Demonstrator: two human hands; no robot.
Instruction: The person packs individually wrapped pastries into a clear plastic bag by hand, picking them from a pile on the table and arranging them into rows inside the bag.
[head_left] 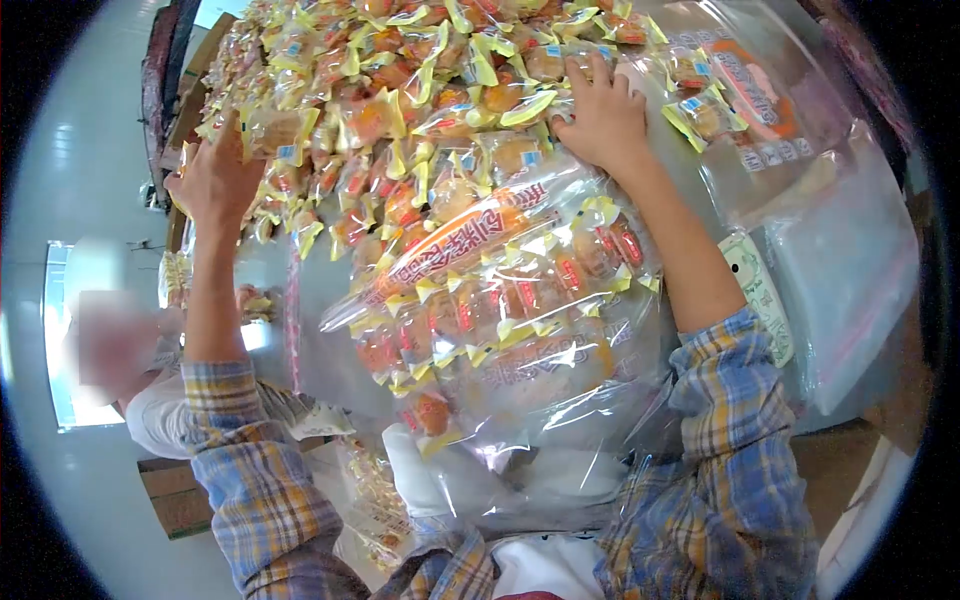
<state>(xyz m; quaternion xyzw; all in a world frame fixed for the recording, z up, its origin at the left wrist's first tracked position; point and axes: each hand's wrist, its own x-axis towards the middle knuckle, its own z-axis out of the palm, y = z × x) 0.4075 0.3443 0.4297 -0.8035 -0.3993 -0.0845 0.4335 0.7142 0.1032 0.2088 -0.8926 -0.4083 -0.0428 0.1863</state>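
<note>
My left hand (215, 178) is at the left side of the pile, its fingers closed on a small yellow-edged snack packet (280, 132). My right hand (603, 112) lies over packets at the right edge of the pile, fingers spread and touching a packet (545, 62). Between my forearms is a large clear printed plastic bag (440, 245) with orange lettering. Rows of wrapped snack packets (515, 298) show inside it, and its lower end reaches my lap. The exact contact under my right fingertips is hidden.
A heap of similar packets (400, 75) covers the table's far side. At right are flat clear bags (850, 270), a printed bag (755, 85), a loose packet (707, 115) and a phone in a green patterned case (755, 290). Another person (165, 400) is at left, near a cardboard box (178, 497).
</note>
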